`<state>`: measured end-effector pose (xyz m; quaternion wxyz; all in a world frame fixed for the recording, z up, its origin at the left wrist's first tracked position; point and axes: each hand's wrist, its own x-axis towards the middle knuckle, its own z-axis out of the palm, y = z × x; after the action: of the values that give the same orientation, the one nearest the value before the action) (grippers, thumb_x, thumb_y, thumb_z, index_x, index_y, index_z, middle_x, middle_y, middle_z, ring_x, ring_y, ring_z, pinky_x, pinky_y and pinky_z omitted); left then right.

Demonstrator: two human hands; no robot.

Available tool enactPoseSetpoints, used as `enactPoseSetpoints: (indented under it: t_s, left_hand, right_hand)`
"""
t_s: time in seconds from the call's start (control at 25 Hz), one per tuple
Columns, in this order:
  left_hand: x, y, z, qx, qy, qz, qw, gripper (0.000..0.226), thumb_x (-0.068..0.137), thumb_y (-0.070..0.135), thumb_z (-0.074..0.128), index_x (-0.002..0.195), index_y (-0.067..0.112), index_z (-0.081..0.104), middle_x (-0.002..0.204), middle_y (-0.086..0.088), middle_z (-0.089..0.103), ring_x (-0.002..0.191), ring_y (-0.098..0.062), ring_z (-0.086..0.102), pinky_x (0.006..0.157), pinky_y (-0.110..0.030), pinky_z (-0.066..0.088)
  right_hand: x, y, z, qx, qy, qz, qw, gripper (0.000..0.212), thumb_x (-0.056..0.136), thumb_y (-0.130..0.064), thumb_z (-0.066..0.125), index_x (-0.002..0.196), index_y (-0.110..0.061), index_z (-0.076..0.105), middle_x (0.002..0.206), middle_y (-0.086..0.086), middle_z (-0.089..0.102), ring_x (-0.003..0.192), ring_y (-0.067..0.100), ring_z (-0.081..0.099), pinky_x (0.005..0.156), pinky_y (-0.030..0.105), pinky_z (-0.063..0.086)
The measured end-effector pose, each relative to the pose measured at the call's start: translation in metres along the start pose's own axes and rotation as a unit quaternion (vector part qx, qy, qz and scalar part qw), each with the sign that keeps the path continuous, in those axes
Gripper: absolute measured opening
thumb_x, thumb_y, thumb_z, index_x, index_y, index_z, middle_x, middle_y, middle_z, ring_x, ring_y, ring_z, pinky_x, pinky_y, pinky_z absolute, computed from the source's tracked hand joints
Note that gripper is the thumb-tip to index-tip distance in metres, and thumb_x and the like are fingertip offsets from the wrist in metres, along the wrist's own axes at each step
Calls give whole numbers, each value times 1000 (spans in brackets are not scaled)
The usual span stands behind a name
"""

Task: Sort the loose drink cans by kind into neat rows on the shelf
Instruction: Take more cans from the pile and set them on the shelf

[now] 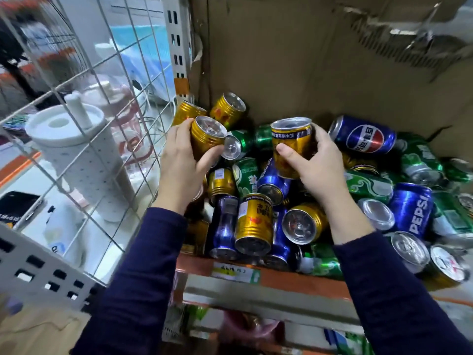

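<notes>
Fingers of the left hand (184,162) clasp a gold can (204,135), the right hand (320,167) a second gold can (290,147), over the heap (256,219) toward the shelf's (294,280) left back; disturbing it could roll front-edge cans off.

The shelf (294,280) shows only its orange front rim; its floor is hidden under the heaped cans (253,219). The left hand (179,160) hides its fingertips behind the first gold can (207,137), the right hand (320,162) behind the second gold can (291,147) (each thumb shows in front). A green can (458,171) is cut off by the right edge. The price label (235,274) is too blurred to read. Goods behind the wire grid (102,103) are smeared.
</notes>
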<state>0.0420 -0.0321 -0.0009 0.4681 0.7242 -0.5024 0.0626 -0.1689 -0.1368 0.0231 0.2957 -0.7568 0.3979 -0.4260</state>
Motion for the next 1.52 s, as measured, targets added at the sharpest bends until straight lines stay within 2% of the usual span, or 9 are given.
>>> enactPoseSetpoints:
  t_s: [0.16,0.44,0.56,0.72,0.88,1.04,1.12,1.32,1.52]
  left_hand:
    - [0,38,13,-116,-21,17,993,52,88,48,60,121,9,52,107,4,55,95,-4,49,80,3,29]
    - [-19,118,60,-245,-136,59,958,47,88,55,52,116,18,55,109,6,61,101,-8,57,86,-21,44]
    - [-35,169,89,-284,-176,75,939,49,87,56,50,114,17,56,105,5,62,95,-8,58,83,-17,44]
    - [-74,242,135,-349,-248,91,899,49,86,58,50,113,17,56,105,1,64,97,-13,60,88,-35,50]
    - [-125,321,187,-371,-283,108,878,51,83,64,48,109,21,57,98,8,62,90,-6,59,81,-25,48]
    - [-189,397,241,-388,-337,86,853,51,81,67,49,109,25,55,99,2,63,91,-12,61,82,-34,53]
    - [-220,427,264,-390,-350,83,848,50,79,70,48,107,30,54,98,3,62,89,-9,60,78,-30,52]
    - [-270,498,319,-365,-380,86,846,60,75,75,45,108,25,52,99,6,60,88,-7,59,73,-25,49]
    - [-290,555,382,-346,-396,113,843,60,78,74,46,112,24,51,102,6,59,90,-5,58,75,-23,49]
  right_hand:
    - [-24,1,-26,17,49,21,998,50,81,-41,73,124,-24,54,106,-21,59,98,-16,53,82,3,41]
    - [-70,11,-110,1,163,66,984,51,74,-61,64,116,-33,56,104,-17,65,96,-4,61,79,16,49]
    - [-96,25,-160,2,225,80,971,42,76,-55,67,111,-32,58,95,-23,68,89,-6,63,74,15,51]
    - [-142,59,-229,-4,278,117,953,34,81,-50,66,108,-31,59,93,-17,69,87,-5,64,70,13,51]
    - [-194,97,-309,-1,300,146,943,24,84,-51,64,101,-36,57,93,-14,67,85,-7,63,66,10,49]
    - [-249,139,-400,19,322,170,931,35,82,-54,61,109,-33,55,101,-10,66,92,1,65,73,20,53]
    - [-273,158,-437,23,325,185,927,34,84,-55,58,110,-36,52,103,-9,65,94,4,65,74,20,54]
    - [-310,205,-516,44,331,219,917,39,90,-44,59,121,-21,52,105,-1,66,89,3,66,64,15,52]
    - [-311,260,-578,53,333,224,915,46,87,-51,60,122,-22,52,107,2,66,96,15,67,73,31,58]
